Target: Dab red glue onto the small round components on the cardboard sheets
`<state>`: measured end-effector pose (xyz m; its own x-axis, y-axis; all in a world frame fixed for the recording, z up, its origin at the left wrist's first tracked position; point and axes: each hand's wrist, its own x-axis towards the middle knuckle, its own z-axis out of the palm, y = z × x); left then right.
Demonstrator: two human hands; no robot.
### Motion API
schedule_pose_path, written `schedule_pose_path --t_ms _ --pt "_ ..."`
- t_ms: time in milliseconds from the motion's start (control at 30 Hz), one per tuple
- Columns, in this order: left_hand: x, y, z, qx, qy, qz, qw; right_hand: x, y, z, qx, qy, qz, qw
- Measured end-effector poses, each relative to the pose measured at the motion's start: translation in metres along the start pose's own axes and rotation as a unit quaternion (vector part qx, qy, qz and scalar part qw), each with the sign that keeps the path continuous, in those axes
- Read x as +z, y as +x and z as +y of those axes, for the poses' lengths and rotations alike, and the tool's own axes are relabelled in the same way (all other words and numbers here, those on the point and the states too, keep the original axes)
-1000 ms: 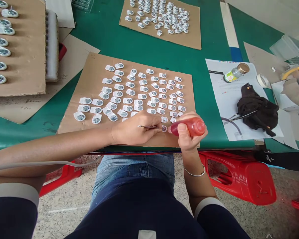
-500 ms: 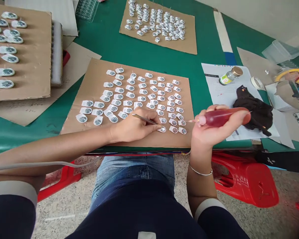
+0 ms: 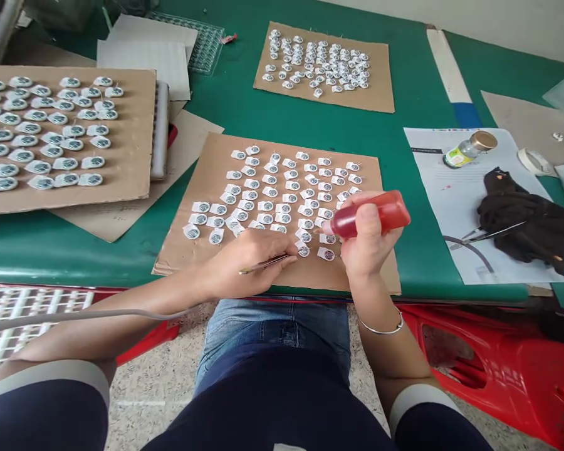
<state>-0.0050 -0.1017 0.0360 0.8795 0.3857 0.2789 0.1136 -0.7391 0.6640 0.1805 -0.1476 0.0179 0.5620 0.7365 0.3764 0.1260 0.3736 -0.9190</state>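
Note:
My left hand point(image 3: 244, 262) rests on the near part of a cardboard sheet point(image 3: 176, 250), its fingers closed on metal tweezers point(image 3: 266, 264). Just past its fingertips lies a small white piece with a round dark-patterned face point(image 3: 303, 251). My right hand point(image 3: 371, 254) is wrapped round a squeeze bottle of red liquid point(image 3: 373, 215), tilted with its thin nozzle toward my left hand. The nozzle tip is over the pieces near that hand; whether it touches one I cannot tell. Several similar pieces lie in rough rows on the sheet.
A second cardboard point(image 3: 136, 134) full of such pieces is at the left, and another point(image 3: 380, 81) at the back. To the right are a small glass jar point(image 3: 469, 150), a black cloth point(image 3: 531, 219) with tweezers on it, and a tape roll point(image 3: 536, 163). Red stools point(image 3: 521, 382) stand below.
My right hand has brought the bottle left, and its nozzle is now close to the left fingertips. The left hand keeps its tweezers near the pieces. The whole view has shifted.

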Motion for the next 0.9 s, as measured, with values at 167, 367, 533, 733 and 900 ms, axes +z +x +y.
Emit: schedule_pose_path --t_ms 167,367,533,733,900 --pt "0.001 0.005 -0.004 -0.002 -0.016 -0.029 0.999 -0.004 -0.003 0.004 -0.019 -0.022 0.002 1.0" --pt "0.003 0.006 -0.009 -0.02 -0.013 -0.055 0.998 -0.007 -0.005 0.008 -0.026 -0.043 0.002 0.999" --pt "0.004 0.007 -0.01 0.015 0.004 -0.06 0.998 -0.007 -0.011 0.009 -0.036 -0.12 -0.018 0.992" --pt "0.013 -0.001 -0.007 0.136 0.17 -0.055 0.974 -0.007 -0.017 0.011 -0.028 -0.2 -0.087 0.975" --pt "0.024 -0.009 -0.004 0.202 0.258 -0.019 0.944 -0.006 -0.016 0.011 -0.014 -0.221 -0.117 0.968"
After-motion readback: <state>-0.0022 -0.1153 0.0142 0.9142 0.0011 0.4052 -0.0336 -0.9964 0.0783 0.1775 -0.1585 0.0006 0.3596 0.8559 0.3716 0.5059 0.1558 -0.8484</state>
